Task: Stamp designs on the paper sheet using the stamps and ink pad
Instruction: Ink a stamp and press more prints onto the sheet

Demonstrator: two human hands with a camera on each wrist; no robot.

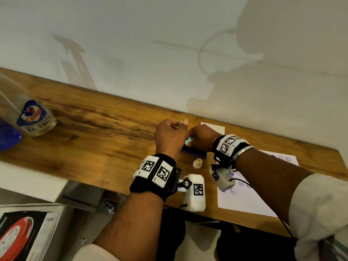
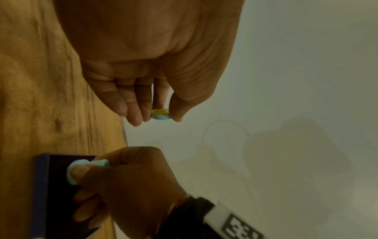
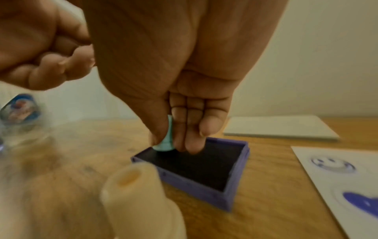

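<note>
Right hand (image 3: pixel 180 97) pinches the teal stamp (image 3: pixel 164 142) upright on the ink pad (image 3: pixel 204 163); paper sheet (image 1: pixel 250 202) lies rightward, while left hand (image 1: pixel 170 136) pinches a cap (image 2: pixel 160 114)

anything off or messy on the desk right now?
One thing: a solid blue-purple ink blob sits on the white paper sheet, smeared rather than a clean outline like the smiley print above it. Otherwise normal: right hand presses the teal stamp into the purple ink pad.
</note>
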